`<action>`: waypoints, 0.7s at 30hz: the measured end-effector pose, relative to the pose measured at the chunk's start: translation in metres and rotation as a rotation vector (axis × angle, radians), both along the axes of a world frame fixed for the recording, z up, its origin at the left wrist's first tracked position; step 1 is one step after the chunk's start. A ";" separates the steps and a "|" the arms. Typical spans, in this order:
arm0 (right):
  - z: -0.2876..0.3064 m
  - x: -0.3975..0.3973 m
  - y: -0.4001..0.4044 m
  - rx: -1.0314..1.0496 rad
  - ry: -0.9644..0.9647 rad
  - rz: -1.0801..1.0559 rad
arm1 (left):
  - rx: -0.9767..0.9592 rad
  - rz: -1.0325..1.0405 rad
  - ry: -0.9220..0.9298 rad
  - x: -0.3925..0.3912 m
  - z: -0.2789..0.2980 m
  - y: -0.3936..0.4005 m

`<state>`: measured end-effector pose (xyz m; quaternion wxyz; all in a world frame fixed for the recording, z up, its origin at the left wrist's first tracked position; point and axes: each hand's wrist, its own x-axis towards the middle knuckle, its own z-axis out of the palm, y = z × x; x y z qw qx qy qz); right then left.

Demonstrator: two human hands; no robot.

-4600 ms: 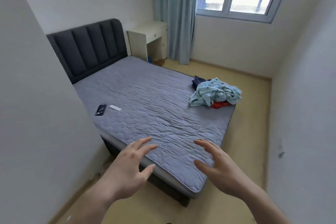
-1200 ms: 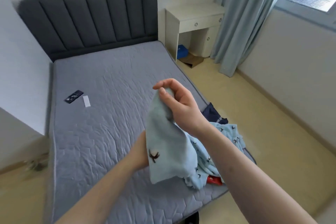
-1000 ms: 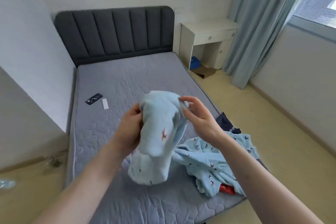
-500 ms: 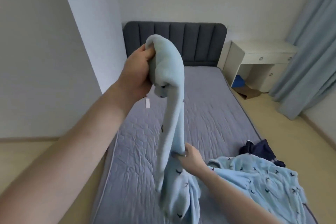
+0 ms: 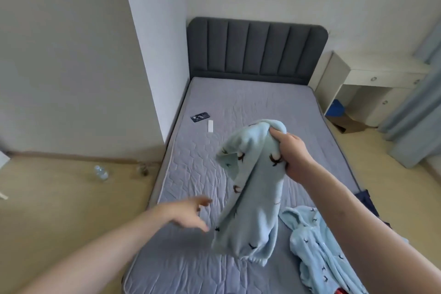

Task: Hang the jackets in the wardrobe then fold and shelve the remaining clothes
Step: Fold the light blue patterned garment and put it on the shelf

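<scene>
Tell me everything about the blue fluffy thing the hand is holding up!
The light blue garment looks soft and fleecy, with small dark bird-like marks scattered over it. It has a ribbed cuff or hem at its lower end. The right hand grips it bunched near the top, so it hangs down limp and creased above the grey mattress, its lower end low over the bed. The left hand is open beside it and does not touch it. A matching blue piece lies on the bed to its right.
</scene>
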<state>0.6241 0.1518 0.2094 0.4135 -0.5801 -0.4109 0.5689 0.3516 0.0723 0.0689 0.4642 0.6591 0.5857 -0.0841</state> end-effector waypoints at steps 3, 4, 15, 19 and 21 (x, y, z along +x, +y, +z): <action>-0.003 -0.015 0.002 -0.062 0.002 0.015 | 0.015 -0.004 -0.038 0.040 -0.040 -0.027; -0.005 -0.017 0.002 -0.071 0.009 0.020 | 0.049 0.087 -0.062 0.050 -0.048 -0.032; -0.074 0.026 -0.041 -0.071 -0.713 0.501 | 0.238 0.768 -0.752 0.060 0.012 -0.014; -0.125 0.011 -0.112 -0.245 -0.575 0.881 | -0.071 1.149 -0.990 0.071 0.034 0.002; -0.143 -0.008 -0.137 -0.218 -0.588 0.853 | -0.236 1.210 -1.039 0.082 0.036 -0.001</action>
